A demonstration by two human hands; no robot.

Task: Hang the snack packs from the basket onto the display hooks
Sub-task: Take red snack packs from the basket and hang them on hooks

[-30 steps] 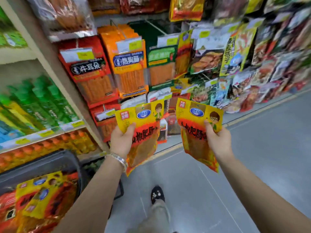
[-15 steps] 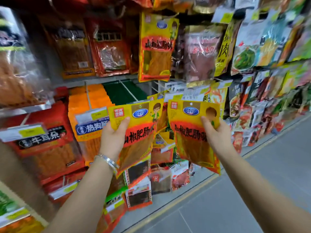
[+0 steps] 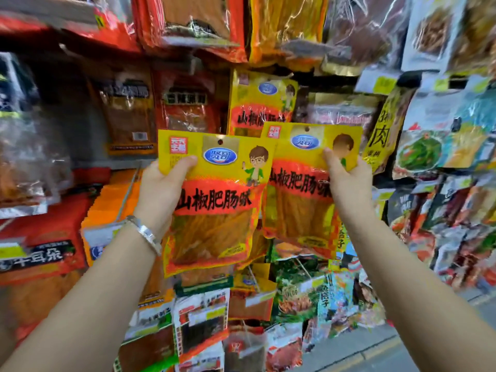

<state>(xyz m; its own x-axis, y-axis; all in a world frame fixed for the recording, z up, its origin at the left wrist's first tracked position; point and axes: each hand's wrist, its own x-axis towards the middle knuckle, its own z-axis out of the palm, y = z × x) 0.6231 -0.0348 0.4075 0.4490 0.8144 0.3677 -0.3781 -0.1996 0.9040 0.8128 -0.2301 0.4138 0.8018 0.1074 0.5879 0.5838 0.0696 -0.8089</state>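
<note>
I hold two yellow and orange snack packs up in front of the display wall. My left hand point(image 3: 161, 191) grips the left snack pack point(image 3: 214, 205) by its upper left edge. My right hand point(image 3: 346, 181) grips the right snack pack point(image 3: 300, 200) near its upper right corner. Each pack has a small hang hole at its top. Directly behind and above them hangs a matching yellow pack point(image 3: 261, 100) on the display. Its hook is hidden behind the packs. The basket is out of view.
Hanging packs cover the wall: red and orange packs point(image 3: 43, 251) at the left, brown packs point(image 3: 126, 114) behind, mixed colourful packs point(image 3: 442, 146) at the right. A row of large packs point(image 3: 284, 25) hangs overhead. Grey floor point(image 3: 375, 353) shows at the lower right.
Both hands have lifted the two packs higher and closer to the hanging yellow pack. My view has tilted up from the floor and basket to the upper display.
</note>
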